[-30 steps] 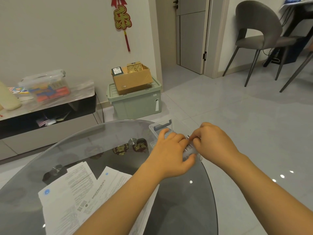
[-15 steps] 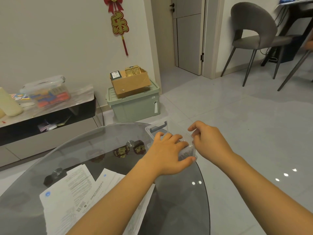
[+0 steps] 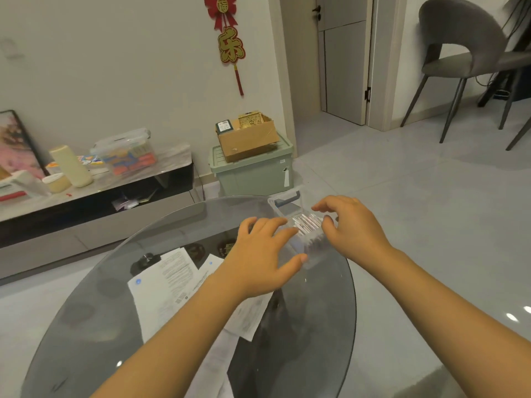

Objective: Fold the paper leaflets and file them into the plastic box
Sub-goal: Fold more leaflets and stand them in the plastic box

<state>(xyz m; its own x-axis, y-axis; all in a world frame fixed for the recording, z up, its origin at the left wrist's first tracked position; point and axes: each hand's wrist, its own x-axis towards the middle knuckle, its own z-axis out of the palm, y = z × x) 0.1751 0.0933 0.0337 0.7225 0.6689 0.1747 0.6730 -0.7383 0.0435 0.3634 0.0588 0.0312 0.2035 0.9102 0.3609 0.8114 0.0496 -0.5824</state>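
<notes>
Head view: unfolded leaflets (image 3: 169, 285) lie flat on glass table (image 3: 94, 320). Left hand (image 3: 258, 259), fingers spread, rests against clear plastic box (image 3: 309, 242) holding folded leaflets (image 3: 306, 224). Right hand (image 3: 349, 228) hovers beside it, loosely curled, holding nothing.

- A home, by the look of it a living room.
- A red and gold hanging charm (image 3: 228, 41) is on the plain wall at 12 o'clock.
- A low TV-style cabinet (image 3: 94, 193) at 9 to 10 o'clock carries household clutter: a clear tub (image 3: 126, 152), a pale bottle (image 3: 71, 165), a framed picture (image 3: 14, 145).
- A green storage bin (image 3: 254, 170) with a cardboard box (image 3: 247, 136) on top stands on the tiled floor (image 3: 416, 211) at 12 o'clock.
- An interior door (image 3: 344, 58) is at 1 o'clock, with a padded grey chair (image 3: 459, 53) at 2 o'clock.
- A round glass table (image 3: 316, 326) is at 6 o'clock.
</notes>
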